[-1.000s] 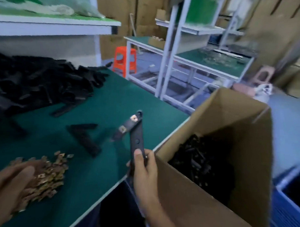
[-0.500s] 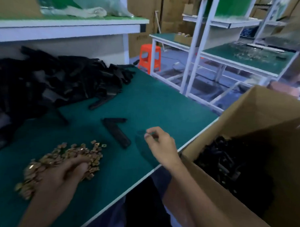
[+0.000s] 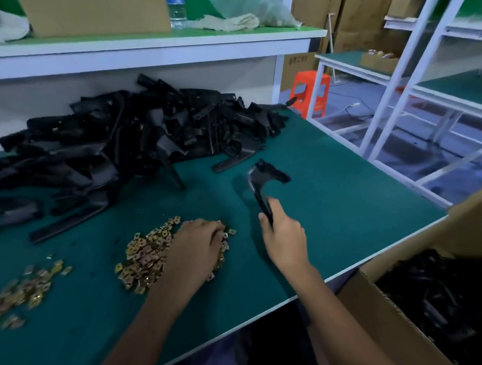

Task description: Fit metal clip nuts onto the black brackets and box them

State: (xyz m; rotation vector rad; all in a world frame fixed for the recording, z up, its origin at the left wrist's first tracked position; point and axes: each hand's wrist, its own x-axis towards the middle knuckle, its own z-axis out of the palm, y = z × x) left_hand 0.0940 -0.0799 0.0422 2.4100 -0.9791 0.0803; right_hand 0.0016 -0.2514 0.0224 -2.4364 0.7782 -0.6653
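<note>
My right hand point(image 3: 283, 235) grips the lower end of a black L-shaped bracket point(image 3: 264, 180) and holds it just above the green table point(image 3: 343, 202). My left hand point(image 3: 193, 249) rests palm down on a pile of brass clip nuts point(image 3: 147, 254), fingers curled into the pile; what it holds is hidden. A large heap of black brackets point(image 3: 132, 140) lies at the back left of the table. At the right, a cardboard box point(image 3: 393, 321) holds several black brackets point(image 3: 438, 295).
A second, smaller scatter of clip nuts point(image 3: 23, 289) lies at the left front. One loose bracket point(image 3: 229, 164) lies near the heap. A white shelf point(image 3: 157, 51) hangs over the table's back. White racks and an orange stool point(image 3: 310, 92) stand beyond the table's right end.
My right hand let go of the clip-fitted bracket by the box, reached back to the table and picked up a new bracket. My left hand stayed on the clip nut pile.
</note>
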